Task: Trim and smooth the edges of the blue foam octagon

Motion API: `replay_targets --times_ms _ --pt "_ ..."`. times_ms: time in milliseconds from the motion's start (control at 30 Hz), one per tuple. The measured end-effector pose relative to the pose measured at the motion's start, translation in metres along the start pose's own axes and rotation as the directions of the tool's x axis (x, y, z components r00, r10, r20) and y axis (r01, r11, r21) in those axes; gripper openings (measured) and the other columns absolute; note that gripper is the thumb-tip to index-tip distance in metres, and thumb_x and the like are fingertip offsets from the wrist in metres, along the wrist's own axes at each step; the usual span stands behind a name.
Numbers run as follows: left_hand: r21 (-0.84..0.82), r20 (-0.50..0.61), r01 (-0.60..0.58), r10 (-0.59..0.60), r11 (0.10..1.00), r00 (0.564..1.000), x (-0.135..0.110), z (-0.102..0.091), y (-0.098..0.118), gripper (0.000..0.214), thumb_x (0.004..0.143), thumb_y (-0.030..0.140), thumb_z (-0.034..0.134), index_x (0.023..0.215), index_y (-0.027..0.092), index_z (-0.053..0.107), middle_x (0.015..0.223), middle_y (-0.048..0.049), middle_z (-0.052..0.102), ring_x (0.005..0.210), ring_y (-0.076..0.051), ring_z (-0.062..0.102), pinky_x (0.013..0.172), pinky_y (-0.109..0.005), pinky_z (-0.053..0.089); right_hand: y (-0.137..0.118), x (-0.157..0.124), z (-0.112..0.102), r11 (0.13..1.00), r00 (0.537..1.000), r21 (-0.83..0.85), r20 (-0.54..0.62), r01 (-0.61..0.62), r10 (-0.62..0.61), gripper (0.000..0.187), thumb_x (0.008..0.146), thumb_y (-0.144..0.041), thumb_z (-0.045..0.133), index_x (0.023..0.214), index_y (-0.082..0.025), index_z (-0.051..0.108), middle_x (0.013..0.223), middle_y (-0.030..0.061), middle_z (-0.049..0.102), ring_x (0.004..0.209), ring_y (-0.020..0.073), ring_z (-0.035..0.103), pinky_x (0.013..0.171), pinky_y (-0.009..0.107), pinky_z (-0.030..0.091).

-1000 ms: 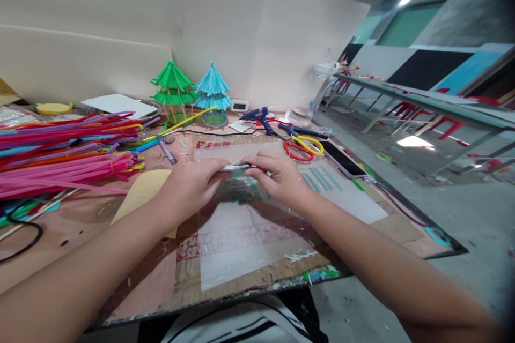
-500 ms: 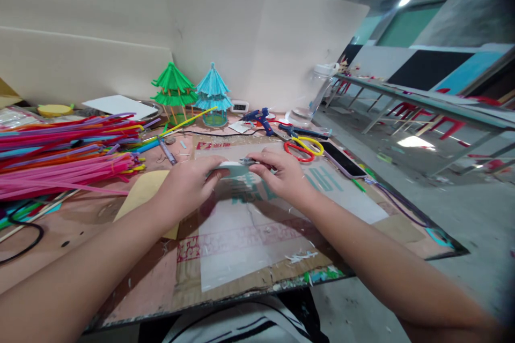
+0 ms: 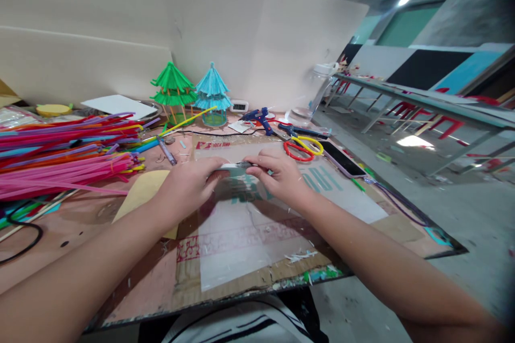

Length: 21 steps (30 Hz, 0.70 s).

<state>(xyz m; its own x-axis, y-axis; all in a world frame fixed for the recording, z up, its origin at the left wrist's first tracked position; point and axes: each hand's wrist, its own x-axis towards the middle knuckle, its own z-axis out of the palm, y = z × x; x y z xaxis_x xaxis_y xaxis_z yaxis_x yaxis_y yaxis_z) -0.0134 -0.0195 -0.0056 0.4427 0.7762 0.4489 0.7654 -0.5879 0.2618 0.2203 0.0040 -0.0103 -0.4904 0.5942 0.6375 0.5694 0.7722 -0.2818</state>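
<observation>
Evidently, close handwork on a small piece is the step in hand. The left hand (image 3: 195, 179) has thumb and fingers closed on a pale flat piece (image 3: 230, 167), raised above the table at the middle of the view; the right hand (image 3: 279, 174) pinches a small dark tool (image 3: 244, 164), its end at or against the piece's far-from-left edge. Type of tool cannot be determined, nor whether contact is firm. In this inspector's judgement, any further stroke calls for a steady left pinch and fingertips clear of the tool's end. Beneath the hands, a translucent printed sheet (image 3: 225, 268) covers part of a brown cardboard (image 3: 185, 278), with white slivers (image 3: 301, 256) near its front edge. Yellow paper (image 3: 140, 193) lies partly behind the left forearm. Farther left: bundled pipe cleaners (image 3: 80, 171). At the rear stand a green tiered model (image 3: 173, 81), a light-blue tiered model (image 3: 212, 83) and a digital clock (image 3: 240, 106); to their right, a blue glue gun (image 3: 264, 121), scissors (image 3: 300, 159) with red and yellow handles, and a phone (image 3: 344, 161). White panels (image 3: 217, 21) back the table; beyond, a long bench (image 3: 426, 101) and red stools (image 3: 446, 127) occupy a littered grey floor (image 3: 422, 203).
</observation>
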Motion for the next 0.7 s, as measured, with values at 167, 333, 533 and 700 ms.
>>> replay_targets --times_ms 167,333,533,700 --pt "-0.024 -0.009 -0.009 0.009 1.000 1.000 0.0002 0.0008 -0.0010 0.025 0.093 0.023 0.049 0.111 0.023 0.068 0.098 -0.0045 0.075 0.085 -0.020 0.069 0.069 -0.027 0.046 -0.0014 0.0008 -0.0003 0.999 0.999 0.024 0.007 -0.040 0.040 0.027 0.096 -0.035 0.055 0.104 -0.018 0.075 0.077 0.0033 0.065 0.066 0.0135 0.055 0.063 0.026 0.039" --pt "0.001 -0.003 0.017 -0.017 1.000 1.000 0.0006 0.0007 -0.0032 0.025 0.094 0.027 0.049 0.109 0.023 0.068 0.094 -0.0040 0.075 0.081 -0.020 0.068 0.066 -0.027 0.044 0.0027 0.0020 -0.0021 0.996 0.996 0.050 -0.045 -0.074 0.077 0.027 0.094 -0.037 0.057 0.105 -0.018 0.073 0.075 0.0028 0.064 0.067 0.0139 0.055 0.063 0.026 0.040" --pt "0.017 -0.011 0.018 -0.018 1.000 1.000 0.0000 -0.0006 -0.0022 0.025 0.094 0.027 0.049 0.110 0.023 0.069 0.092 -0.0044 0.075 0.079 -0.021 0.068 0.064 -0.027 0.042 0.0022 0.0017 -0.0020 0.996 0.997 0.044 0.005 -0.074 0.074 0.028 0.094 -0.040 0.057 0.104 -0.019 0.074 0.076 0.0028 0.065 0.067 0.0141 0.056 0.065 0.027 0.040" --pt "0.003 -0.002 -0.004 0.004 1.000 1.000 0.0009 -0.0016 0.0005 0.026 0.092 0.022 0.050 0.111 0.022 0.068 0.095 -0.0048 0.075 0.082 -0.021 0.068 0.066 -0.027 0.044 -0.0015 0.0006 -0.0002 0.997 0.998 0.037 0.017 -0.064 0.063 0.028 0.095 -0.039 0.056 0.105 -0.020 0.073 0.076 0.0025 0.063 0.068 0.0142 0.055 0.065 0.027 0.040"
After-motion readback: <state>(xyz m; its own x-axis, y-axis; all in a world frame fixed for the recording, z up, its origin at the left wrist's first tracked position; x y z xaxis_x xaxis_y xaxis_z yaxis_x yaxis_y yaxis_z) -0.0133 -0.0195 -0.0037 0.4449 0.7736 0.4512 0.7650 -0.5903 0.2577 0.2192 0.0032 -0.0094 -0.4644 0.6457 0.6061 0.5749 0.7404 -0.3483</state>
